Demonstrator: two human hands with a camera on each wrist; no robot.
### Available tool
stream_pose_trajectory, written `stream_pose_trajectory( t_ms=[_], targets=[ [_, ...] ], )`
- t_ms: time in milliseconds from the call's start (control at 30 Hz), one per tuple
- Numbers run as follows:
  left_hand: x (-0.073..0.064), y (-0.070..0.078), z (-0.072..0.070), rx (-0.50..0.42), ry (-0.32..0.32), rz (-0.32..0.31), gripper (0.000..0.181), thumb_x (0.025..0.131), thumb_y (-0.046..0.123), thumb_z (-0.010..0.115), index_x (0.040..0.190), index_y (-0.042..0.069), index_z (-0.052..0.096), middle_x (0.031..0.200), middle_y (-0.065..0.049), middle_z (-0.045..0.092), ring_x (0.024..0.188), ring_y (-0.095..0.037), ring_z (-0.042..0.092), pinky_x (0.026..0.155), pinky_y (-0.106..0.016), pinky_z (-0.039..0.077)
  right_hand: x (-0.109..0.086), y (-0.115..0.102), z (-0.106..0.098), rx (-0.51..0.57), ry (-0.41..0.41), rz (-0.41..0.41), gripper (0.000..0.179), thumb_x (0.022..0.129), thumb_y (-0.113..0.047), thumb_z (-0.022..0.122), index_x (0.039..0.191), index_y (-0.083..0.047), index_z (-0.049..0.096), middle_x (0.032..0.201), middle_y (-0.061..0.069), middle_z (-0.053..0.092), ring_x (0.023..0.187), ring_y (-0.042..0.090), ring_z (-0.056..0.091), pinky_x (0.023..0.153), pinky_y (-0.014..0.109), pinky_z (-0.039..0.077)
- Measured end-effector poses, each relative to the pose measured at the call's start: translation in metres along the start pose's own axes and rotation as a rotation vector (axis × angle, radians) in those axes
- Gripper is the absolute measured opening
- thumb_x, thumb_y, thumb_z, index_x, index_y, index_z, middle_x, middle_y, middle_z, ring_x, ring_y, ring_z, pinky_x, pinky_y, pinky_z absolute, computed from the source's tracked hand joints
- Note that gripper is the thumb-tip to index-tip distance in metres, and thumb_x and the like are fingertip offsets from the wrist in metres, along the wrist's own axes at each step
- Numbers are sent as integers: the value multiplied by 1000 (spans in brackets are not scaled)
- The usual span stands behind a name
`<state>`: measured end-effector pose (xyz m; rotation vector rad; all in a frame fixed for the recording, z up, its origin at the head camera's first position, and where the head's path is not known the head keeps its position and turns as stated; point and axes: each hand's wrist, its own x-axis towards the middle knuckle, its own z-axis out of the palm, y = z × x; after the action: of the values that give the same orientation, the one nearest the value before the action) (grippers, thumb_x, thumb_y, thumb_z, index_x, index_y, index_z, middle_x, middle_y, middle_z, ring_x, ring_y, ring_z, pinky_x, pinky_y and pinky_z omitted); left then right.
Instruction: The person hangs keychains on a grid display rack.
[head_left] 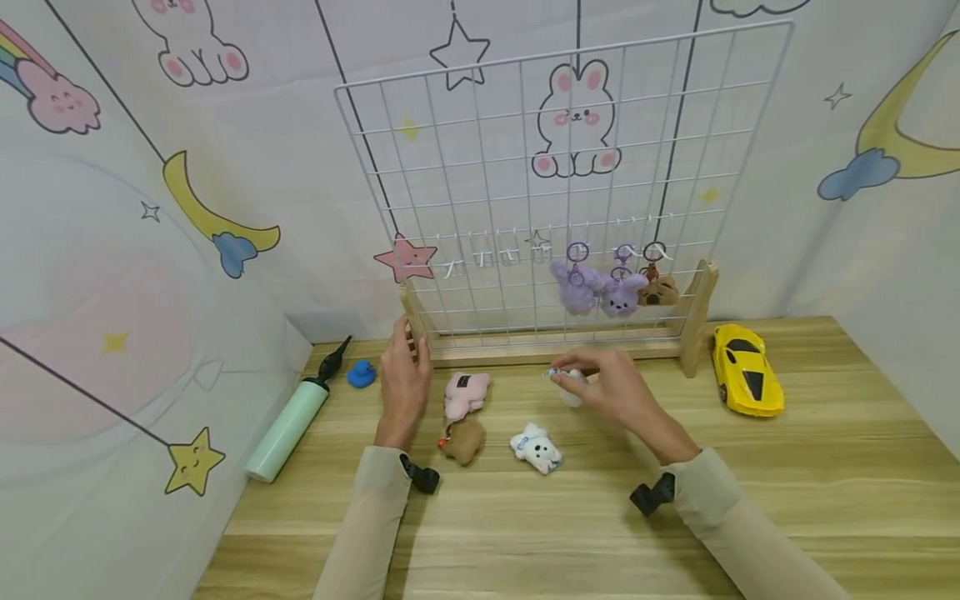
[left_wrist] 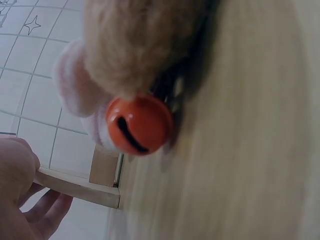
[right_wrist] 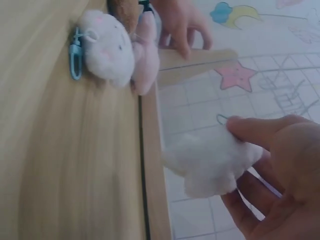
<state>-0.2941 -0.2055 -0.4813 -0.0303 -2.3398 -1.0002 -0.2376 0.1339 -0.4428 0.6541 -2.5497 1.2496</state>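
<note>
My right hand (head_left: 611, 383) pinches a white plush keychain (right_wrist: 212, 162) near its light-blue clasp (head_left: 555, 372), just in front of the wire grid rack (head_left: 480, 200). The plush hangs above the table. At the rack's left end, my left hand (head_left: 405, 375) grips the wooden post (left_wrist: 82, 187), thumb on one side and fingers on the other. Between the hands lie a pink plush (head_left: 467, 394), a brown plush (head_left: 463, 442) with an orange-red bell (left_wrist: 140, 125), and another white plush keychain (head_left: 537, 448) with a blue clasp (right_wrist: 75, 60).
Two purple plush keychains (head_left: 577, 292) and a brown one (head_left: 660, 291) hang at the grid's right, beside several white hooks (head_left: 483, 258). A yellow toy car (head_left: 747, 371) stands right. A mint-green hand pump (head_left: 288, 429) and a blue rubber duck (head_left: 362, 373) lie left.
</note>
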Motion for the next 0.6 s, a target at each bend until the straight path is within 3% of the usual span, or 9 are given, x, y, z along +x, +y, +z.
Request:
stream_pose_trajectory(
  t_ms=[233,467,600],
  targets=[
    [0,-2,1,3,0,0,44,112,18,60,154,8,53,127,-25,75,106,-38,79,83,-49,70,6,-6,-9,50,94,32,9,99,-17,82,106,-14,81,99,4,85,97,29,83,83,43,65],
    [0,0,0,-3,-10,-12,44,112,20,59,154,9,52,128,-25,74,108,-38,78,85,-49,69,11,-13,-14,143,202,3,24,98,-13,82,122,-10,77,109,8,85,97,27,83,82,14,61],
    [0,2,-1,-6,-13,-22,44,112,19,60,155,9,52,129,-25,74,109,-38,78,85,-50,69,14,-17,-16,183,268,4,22,98,-18,83,119,-12,81,112,7,84,101,24,83,85,12,60]
  ],
)
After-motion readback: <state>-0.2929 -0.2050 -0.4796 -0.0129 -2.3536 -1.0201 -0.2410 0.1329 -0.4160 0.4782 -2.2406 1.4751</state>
